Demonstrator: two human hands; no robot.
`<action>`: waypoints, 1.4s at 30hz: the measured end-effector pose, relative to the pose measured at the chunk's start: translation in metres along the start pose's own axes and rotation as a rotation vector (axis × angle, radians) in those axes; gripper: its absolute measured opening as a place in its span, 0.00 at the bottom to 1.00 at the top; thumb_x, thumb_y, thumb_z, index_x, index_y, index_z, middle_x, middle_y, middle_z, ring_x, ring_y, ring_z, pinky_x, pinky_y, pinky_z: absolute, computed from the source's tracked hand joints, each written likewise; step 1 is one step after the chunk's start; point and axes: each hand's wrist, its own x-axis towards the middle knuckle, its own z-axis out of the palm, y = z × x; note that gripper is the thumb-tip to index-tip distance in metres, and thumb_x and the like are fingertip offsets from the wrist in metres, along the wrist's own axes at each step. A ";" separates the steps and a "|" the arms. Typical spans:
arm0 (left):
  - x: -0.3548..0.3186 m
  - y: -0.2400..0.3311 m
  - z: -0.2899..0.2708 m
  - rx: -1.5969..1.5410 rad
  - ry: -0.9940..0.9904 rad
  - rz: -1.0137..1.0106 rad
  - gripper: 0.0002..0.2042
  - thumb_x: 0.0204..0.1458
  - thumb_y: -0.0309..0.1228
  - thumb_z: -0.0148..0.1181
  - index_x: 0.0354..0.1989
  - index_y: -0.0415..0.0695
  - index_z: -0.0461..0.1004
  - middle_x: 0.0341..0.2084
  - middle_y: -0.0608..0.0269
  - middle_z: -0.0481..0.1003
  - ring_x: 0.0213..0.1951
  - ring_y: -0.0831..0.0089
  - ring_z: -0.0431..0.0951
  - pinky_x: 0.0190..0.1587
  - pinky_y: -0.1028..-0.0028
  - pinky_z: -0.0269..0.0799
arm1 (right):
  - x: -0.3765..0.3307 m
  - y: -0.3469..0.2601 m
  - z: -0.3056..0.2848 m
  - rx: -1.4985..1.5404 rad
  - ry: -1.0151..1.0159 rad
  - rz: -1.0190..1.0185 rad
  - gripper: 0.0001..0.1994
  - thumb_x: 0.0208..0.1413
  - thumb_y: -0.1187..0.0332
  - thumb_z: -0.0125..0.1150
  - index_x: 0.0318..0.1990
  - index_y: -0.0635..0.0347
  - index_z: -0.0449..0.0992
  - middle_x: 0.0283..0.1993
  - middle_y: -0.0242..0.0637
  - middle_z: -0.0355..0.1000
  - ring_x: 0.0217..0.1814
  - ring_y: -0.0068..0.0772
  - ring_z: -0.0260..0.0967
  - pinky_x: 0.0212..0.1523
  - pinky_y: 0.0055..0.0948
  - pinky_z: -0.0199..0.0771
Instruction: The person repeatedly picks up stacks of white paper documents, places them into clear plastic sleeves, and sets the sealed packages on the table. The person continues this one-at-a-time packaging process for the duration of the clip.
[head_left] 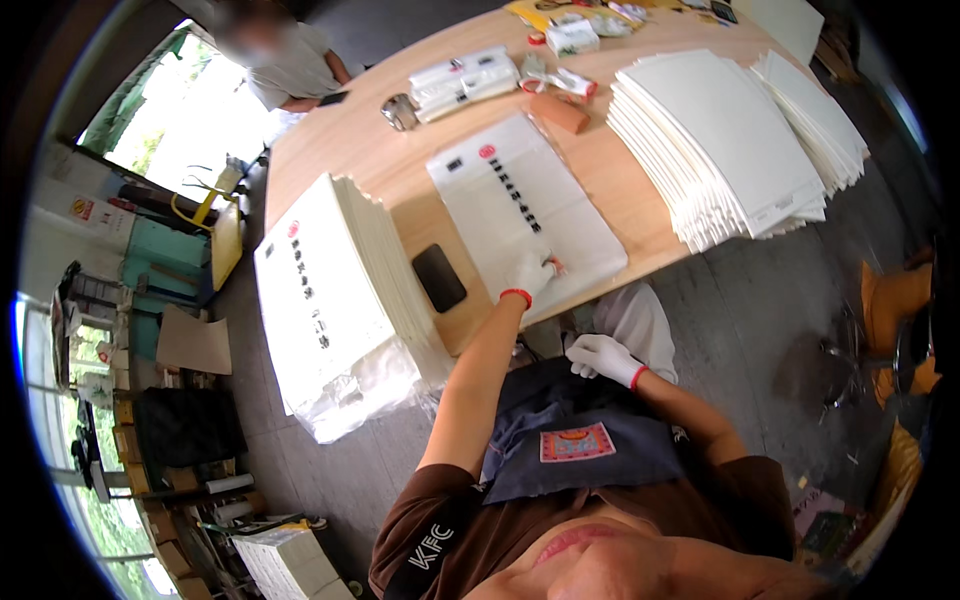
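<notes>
My left hand (529, 276), in a white glove with a red cuff, is over the near part of a clear plastic bag (520, 190) with dark and red print, lying flat on the table. Its fingers are closed around a small red-and-white thing (557, 265) too small to name. Close to my lap is my right hand (603, 357), gloved the same way, off the table with its fingers curled together; nothing shows in it. Left of the bag lies a black phone (439, 278). Beside that rises a tall stack of white printed bags (325, 280).
Stacks of white sheets (715, 140) stand at the table's right. Farther back are a brown block (560, 113), a roll of tape (399, 112) and wrapped white packs (463, 82). Another person (285, 60) is at the far left edge. Chair legs (885, 330) are on the right.
</notes>
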 end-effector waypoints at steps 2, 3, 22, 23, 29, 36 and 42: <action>0.012 -0.018 0.004 -0.213 -0.010 0.044 0.09 0.50 0.34 0.58 0.33 0.42 0.77 0.25 0.56 0.77 0.28 0.69 0.76 0.34 0.67 0.70 | 0.009 -0.013 -0.017 0.188 0.080 -0.101 0.15 0.59 0.57 0.53 0.36 0.62 0.73 0.28 0.34 0.75 0.25 0.24 0.71 0.27 0.25 0.73; 0.014 -0.023 0.001 -0.408 -0.048 0.047 0.09 0.52 0.33 0.57 0.34 0.40 0.76 0.24 0.59 0.77 0.28 0.76 0.73 0.33 0.72 0.69 | 0.017 -0.026 -0.025 0.249 0.124 -0.093 0.15 0.59 0.56 0.53 0.36 0.62 0.74 0.28 0.34 0.75 0.25 0.25 0.71 0.26 0.24 0.72; -0.011 0.076 -0.092 -1.118 0.290 -0.002 0.07 0.57 0.23 0.50 0.43 0.45 0.65 0.30 0.68 0.75 0.27 0.80 0.71 0.32 0.75 0.70 | 0.038 -0.048 -0.111 -0.466 0.562 -0.026 0.21 0.57 0.51 0.49 0.28 0.62 0.75 0.18 0.42 0.72 0.25 0.37 0.73 0.27 0.39 0.70; -0.009 0.071 -0.086 -1.004 0.267 0.026 0.07 0.57 0.22 0.48 0.43 0.43 0.67 0.30 0.66 0.76 0.24 0.79 0.70 0.29 0.73 0.70 | 0.033 -0.060 -0.107 -0.171 0.458 0.043 0.22 0.59 0.49 0.49 0.28 0.60 0.75 0.20 0.36 0.73 0.23 0.31 0.72 0.22 0.34 0.67; -0.065 0.156 -0.038 -0.180 0.467 0.514 0.11 0.48 0.22 0.54 0.40 0.46 0.73 0.28 0.58 0.76 0.27 0.61 0.77 0.30 0.65 0.72 | 0.117 -0.068 -0.073 0.319 0.648 -0.502 0.23 0.57 0.52 0.54 0.48 0.64 0.71 0.40 0.43 0.74 0.37 0.28 0.74 0.31 0.30 0.74; -0.140 0.194 -0.016 -0.097 0.329 0.659 0.13 0.35 0.22 0.60 0.31 0.46 0.67 0.22 0.57 0.72 0.26 0.55 0.75 0.27 0.61 0.69 | 0.102 -0.161 -0.049 -0.638 0.606 -0.166 0.24 0.57 0.52 0.55 0.53 0.61 0.70 0.42 0.43 0.75 0.40 0.32 0.74 0.36 0.33 0.75; -0.143 0.198 0.005 -0.119 0.214 0.790 0.13 0.34 0.19 0.57 0.31 0.45 0.69 0.21 0.58 0.70 0.25 0.58 0.75 0.25 0.64 0.68 | 0.077 -0.105 -0.072 -0.759 0.626 -0.232 0.23 0.56 0.53 0.56 0.53 0.60 0.71 0.44 0.42 0.74 0.42 0.35 0.74 0.40 0.35 0.74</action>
